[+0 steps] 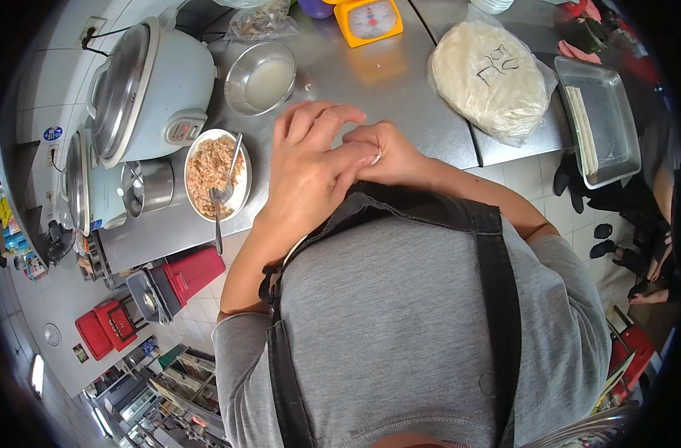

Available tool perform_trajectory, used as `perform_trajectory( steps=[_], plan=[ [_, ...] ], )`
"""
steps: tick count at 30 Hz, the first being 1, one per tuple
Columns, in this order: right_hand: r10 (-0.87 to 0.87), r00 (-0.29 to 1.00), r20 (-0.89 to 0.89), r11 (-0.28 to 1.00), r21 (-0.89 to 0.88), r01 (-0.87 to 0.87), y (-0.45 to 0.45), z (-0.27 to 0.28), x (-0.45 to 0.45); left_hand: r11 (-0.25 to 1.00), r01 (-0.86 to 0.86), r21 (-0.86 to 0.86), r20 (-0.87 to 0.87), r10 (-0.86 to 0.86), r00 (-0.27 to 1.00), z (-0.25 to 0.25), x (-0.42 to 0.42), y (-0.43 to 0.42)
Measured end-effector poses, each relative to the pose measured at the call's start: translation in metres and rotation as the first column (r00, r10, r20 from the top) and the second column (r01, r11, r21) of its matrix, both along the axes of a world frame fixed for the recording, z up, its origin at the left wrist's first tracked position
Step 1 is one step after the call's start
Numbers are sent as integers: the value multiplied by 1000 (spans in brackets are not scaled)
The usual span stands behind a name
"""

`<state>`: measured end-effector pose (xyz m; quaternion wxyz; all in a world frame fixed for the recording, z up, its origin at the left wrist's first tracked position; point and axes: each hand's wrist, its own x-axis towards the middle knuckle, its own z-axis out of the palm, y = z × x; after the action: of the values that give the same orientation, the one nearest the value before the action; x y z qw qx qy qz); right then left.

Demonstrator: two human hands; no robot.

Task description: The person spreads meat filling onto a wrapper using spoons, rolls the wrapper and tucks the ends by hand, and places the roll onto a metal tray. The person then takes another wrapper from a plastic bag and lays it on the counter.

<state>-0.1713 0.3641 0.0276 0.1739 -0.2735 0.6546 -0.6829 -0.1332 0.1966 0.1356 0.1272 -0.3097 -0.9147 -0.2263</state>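
Observation:
My left hand [307, 160] and my right hand [392, 154] meet over the near edge of the steel table. The thumb and index finger of the left pinch a small white piece [376, 157], mostly hidden by fingers, while its other fingers are raised and bent. Curled fingers of the right hold the same piece. Left of them, a white plate [242, 187] bears minced pinkish filling [210, 166] and two metal spoons [219, 196]. A metal bowl [269, 79] with cloudy liquid stands beyond the left hand.
A large cooker [157, 89] stands left, near a metal pot [157, 190]. At the back is a yellow scale [369, 21]. To the right are a plastic-wrapped pale bundle [493, 82] and a metal tray [620, 112] holding long pale strips. Another person's hand [648, 297] shows far right.

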Motion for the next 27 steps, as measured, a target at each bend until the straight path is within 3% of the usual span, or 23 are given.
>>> perform_trajectory(
  steps=[3, 6, 9, 12, 15, 22, 25, 27],
  plan=[
    [-53, 999, -6, 995, -79, 52, -2, 6, 1, 997, -10, 71, 34, 7, 999, 7, -2, -5],
    [-6, 990, -139, 1000, 14, 8, 2, -1, -7, 998, 28, 50, 53, -31, 998, 6, -3, -4],
    [18, 1000, -3, 1000, -12, -18, 3, 1, -3, 998, 21, 52, 24, -22, 999, 9, -5, -7],
    [-70, 993, 93, 997, -19, 72, 1, 10, 0, 996, -2, 88, 14, 1, 1000, 13, -4, -7],
    [-117, 988, -97, 991, 48, 122, 3, 1, -4, 999, 31, 12, -23, -31, 999, 7, -5, -2],
    [-137, 979, -153, 983, -143, 115, -5, -8, -8, 998, 44, -43, -13, -44, 999, -4, -11, -3],
    [-57, 995, -77, 993, -111, 48, 3, -8, -9, 989, 19, 148, 117, -36, 992, -11, -15, -19],
    [53, 998, 44, 998, -39, -52, 17, 5, -11, 931, -95, 351, 304, -17, 953, -30, -23, -31]
  ],
)
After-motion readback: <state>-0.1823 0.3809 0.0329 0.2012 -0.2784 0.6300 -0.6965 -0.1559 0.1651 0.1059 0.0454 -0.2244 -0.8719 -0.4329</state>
